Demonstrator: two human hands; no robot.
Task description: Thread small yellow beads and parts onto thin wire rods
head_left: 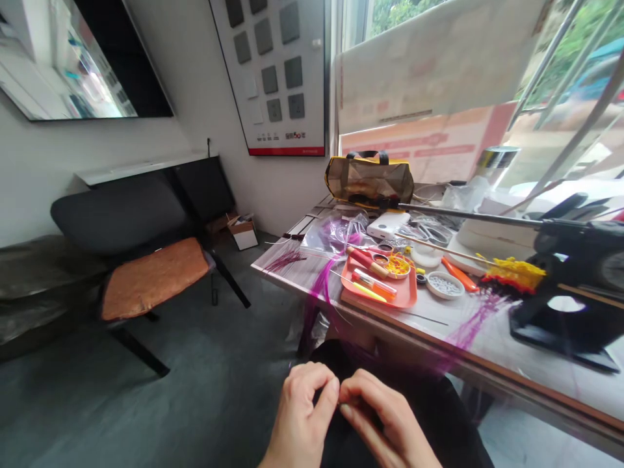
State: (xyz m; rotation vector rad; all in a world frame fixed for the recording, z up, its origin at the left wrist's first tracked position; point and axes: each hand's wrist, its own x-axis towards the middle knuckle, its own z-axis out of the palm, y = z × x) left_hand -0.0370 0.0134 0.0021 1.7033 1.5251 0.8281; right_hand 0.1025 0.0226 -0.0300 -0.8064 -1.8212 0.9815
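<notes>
My left hand [303,406] and my right hand [377,413] meet above my lap, just in front of the table edge. Both are closed in a pinch, thumb against forefinger, with the fingertips almost touching. Whatever lies between the fingertips is too small or too hidden to make out. Beyond them on the table sits a coral tray [407,296] with a red-handled tool [358,257], a clear orange tube [373,283] and a yellow stick [369,292]. Purple threads [322,279] hang over the table's edge.
A white bowl of small beads [445,286], an orange-handled tool [459,274] and a yellow-red-black tufted piece [514,274] on a rod stand to the right. A black clamp stand [575,312] is at far right. A mesh bag [369,179] stands behind; a chair [156,276] is left.
</notes>
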